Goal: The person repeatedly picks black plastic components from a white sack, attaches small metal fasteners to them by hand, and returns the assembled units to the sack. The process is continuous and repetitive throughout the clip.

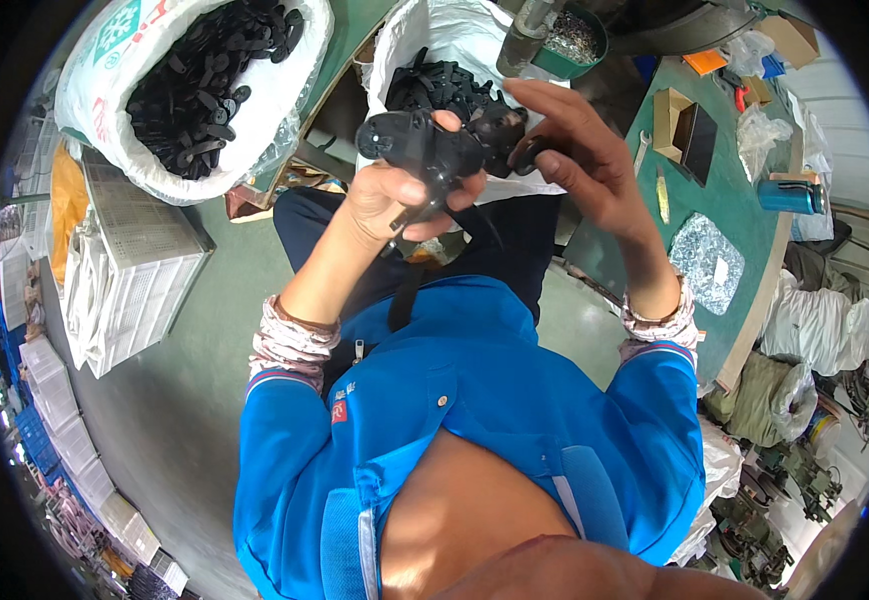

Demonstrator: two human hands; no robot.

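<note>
My left hand [380, 200] is closed round a bunch of glossy black moulded plastic parts [420, 150] with rounded ends, held up over my lap. Close by on its right, my right hand [595, 165] has its thumb against a small black oval plastic piece [529, 155], pinched at the edge of the bunch; the other fingers are raised and apart. Whether that piece is joined to the bunch, I cannot tell. Just beyond both hands, a white sack [387, 62] holds a heap of similar black parts [445, 85], partly hidden by the bunch.
At the far left stands a large white sack [95, 110] full of flat black oval pieces [200, 100]. A green tub [585, 45] and a clear bottle [525, 40] are at the back. On the right, a green table [690, 200] carries a yellow cutter [663, 195], a wrench [643, 147] and a blue cylinder [790, 196]. White crates [145, 270] stand left.
</note>
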